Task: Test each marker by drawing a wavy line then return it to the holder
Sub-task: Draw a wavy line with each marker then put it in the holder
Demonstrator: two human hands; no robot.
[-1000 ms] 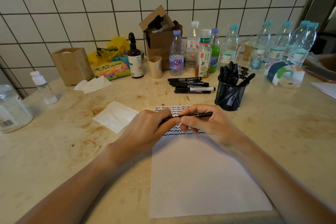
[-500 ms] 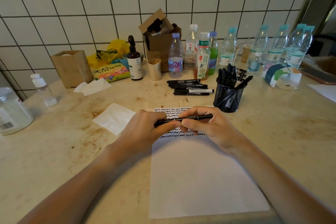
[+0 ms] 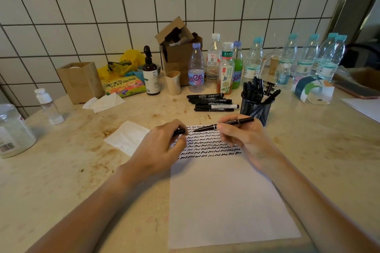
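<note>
My right hand (image 3: 242, 139) pinches the uncapped marker (image 3: 224, 124), tip pointing left just above the paper (image 3: 222, 201); my left hand (image 3: 162, 150) curls around its black cap (image 3: 179, 131). Both hover over the rows of wavy lines (image 3: 207, 146) — beyond them, the mesh holder (image 3: 256, 109) stands full of markers, with loose markers (image 3: 211, 102) lying on the table (image 3: 61, 170) just to its left.

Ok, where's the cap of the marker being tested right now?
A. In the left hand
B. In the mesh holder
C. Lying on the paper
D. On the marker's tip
A: the left hand grips the black cap, while the right hand holds the marker with its tip bare over the paper.
</note>
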